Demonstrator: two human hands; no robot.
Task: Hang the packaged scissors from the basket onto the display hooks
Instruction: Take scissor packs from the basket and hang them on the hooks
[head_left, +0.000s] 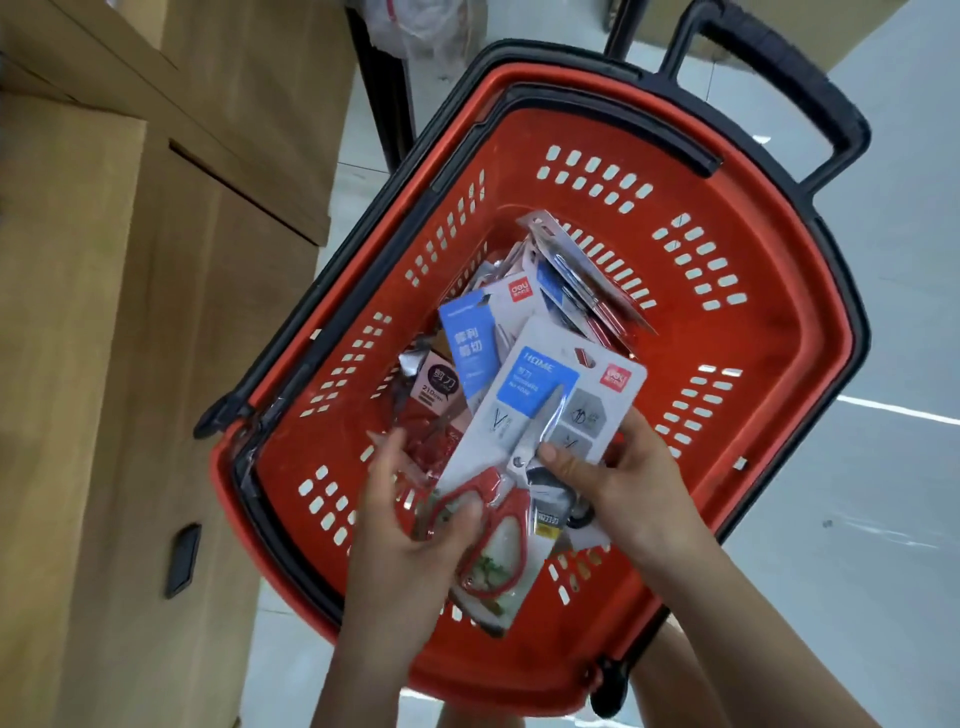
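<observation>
Both hands hold one packaged scissors (540, 410) over the near end of the red basket (769, 332). The left hand (410, 535) curls round its red-handled lower end, and the right hand (623, 483) pinches its right edge, thumb in front. More packs (483, 322) lie heaped mid-basket.

Glossy perforated red plastic basket (753, 270), matt brown cardboard boxes (104, 312), shiny clear-blistered scissors pack (545, 415).

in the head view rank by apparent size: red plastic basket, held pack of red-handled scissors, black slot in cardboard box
1. red plastic basket
2. held pack of red-handled scissors
3. black slot in cardboard box
Pack is nearest the camera, but order is clear.
</observation>
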